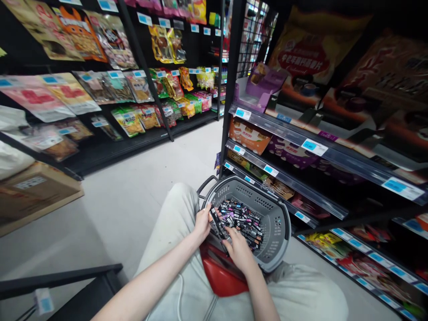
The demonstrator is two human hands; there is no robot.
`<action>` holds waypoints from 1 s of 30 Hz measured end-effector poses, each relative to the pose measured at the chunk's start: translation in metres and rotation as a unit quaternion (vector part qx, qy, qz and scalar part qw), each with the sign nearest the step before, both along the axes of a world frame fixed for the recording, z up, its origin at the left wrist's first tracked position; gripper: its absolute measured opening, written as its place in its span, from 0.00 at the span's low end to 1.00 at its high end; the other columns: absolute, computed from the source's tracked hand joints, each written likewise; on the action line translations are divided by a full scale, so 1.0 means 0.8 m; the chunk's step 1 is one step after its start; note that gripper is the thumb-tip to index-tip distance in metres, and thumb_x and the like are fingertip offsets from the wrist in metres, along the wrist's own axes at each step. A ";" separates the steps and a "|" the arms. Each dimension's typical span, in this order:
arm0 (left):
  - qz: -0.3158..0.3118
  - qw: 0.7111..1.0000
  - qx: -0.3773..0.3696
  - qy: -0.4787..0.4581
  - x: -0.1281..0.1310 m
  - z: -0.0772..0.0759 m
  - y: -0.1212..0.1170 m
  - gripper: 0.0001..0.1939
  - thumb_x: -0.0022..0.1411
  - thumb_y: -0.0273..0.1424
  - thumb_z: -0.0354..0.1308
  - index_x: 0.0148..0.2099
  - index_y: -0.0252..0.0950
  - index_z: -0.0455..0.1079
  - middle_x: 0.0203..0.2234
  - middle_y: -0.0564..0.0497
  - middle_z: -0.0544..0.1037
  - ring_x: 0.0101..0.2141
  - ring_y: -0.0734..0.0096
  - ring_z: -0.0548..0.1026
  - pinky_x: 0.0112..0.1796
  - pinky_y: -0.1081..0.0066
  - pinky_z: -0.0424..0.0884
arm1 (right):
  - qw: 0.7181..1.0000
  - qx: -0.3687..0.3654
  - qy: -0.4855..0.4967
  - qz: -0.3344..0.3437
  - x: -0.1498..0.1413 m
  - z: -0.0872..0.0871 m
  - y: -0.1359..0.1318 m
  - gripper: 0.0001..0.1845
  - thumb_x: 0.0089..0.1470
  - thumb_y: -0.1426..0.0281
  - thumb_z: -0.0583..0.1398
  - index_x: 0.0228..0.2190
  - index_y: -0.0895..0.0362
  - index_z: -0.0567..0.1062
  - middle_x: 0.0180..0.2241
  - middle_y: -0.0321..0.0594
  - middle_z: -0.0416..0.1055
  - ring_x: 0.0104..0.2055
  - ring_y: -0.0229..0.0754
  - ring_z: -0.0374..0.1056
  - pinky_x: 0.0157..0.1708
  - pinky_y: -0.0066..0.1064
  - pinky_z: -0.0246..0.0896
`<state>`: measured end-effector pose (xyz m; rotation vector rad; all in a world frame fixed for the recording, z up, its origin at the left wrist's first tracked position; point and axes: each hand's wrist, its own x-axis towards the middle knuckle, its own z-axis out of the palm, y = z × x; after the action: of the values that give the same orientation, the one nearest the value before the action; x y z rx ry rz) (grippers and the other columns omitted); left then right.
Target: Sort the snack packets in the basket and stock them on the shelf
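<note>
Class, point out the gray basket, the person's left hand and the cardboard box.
Gray basket point(268, 215): head view, inner wall.
Left hand point(202, 224): head view, back of the hand.
Cardboard box point(43, 197): head view, the labelled face.

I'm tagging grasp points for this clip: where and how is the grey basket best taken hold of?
Probably by the dark handle loop at the left end of the basket, coming from the left: it juts beyond the rim, and its gap seems to leave finger room.
</note>
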<state>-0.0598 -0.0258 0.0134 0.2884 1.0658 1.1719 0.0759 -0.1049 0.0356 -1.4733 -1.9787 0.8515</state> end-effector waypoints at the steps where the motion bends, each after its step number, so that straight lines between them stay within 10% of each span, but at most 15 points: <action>1: 0.010 1.000 0.002 -0.002 0.000 -0.002 0.001 0.17 0.49 0.42 0.53 0.28 0.30 0.64 0.18 0.51 0.71 0.21 0.74 0.71 0.24 0.74 0.69 | 1.000 -0.010 0.012 0.005 0.002 0.000 -0.001 0.23 0.48 0.74 0.52 0.48 0.55 0.59 0.44 0.44 0.64 0.47 0.43 0.59 0.46 0.36 0.53; 8: -0.008 1.000 0.002 -0.021 0.002 0.009 0.003 0.15 0.51 0.38 0.53 0.34 0.30 0.65 0.24 0.47 0.73 0.26 0.72 0.72 0.27 0.72 0.70 | 0.988 -0.050 0.136 -0.054 0.013 -0.019 0.006 0.20 0.46 0.74 0.53 0.43 0.53 0.66 0.41 0.40 0.69 0.42 0.42 0.64 0.42 0.37 0.57; 14: -0.224 0.975 0.018 -0.003 0.008 0.020 -0.017 0.18 0.43 0.33 0.61 0.38 0.32 0.66 0.30 0.44 0.74 0.28 0.68 0.72 0.25 0.71 0.69 | 0.971 -0.064 0.215 -0.086 0.023 -0.032 0.012 0.18 0.48 0.70 0.52 0.43 0.54 0.67 0.43 0.41 0.67 0.45 0.42 0.62 0.45 0.39 0.54; 22: -0.161 0.986 0.027 -0.038 0.008 0.013 -0.012 0.13 0.48 0.33 0.58 0.34 0.30 0.67 0.28 0.44 0.75 0.29 0.67 0.73 0.30 0.69 0.69 | 0.909 -0.231 0.329 -0.115 0.028 -0.030 0.010 0.21 0.40 0.62 0.58 0.38 0.57 0.67 0.27 0.36 0.69 0.21 0.38 0.67 0.22 0.32 0.64; 30: -0.147 0.970 0.067 -0.182 0.011 0.014 -0.015 0.14 0.53 0.31 0.53 0.43 0.33 0.64 0.40 0.44 0.71 0.41 0.63 0.69 0.41 0.65 0.64 | 0.904 -0.166 0.354 -0.173 0.033 -0.012 0.018 0.15 0.43 0.59 0.56 0.30 0.57 0.66 0.18 0.33 0.66 0.17 0.37 0.65 0.19 0.29 0.63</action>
<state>-0.0509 -0.0375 0.0248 0.3105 0.6004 0.9822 0.1024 -0.0902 0.0262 -1.3570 -1.0379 1.3606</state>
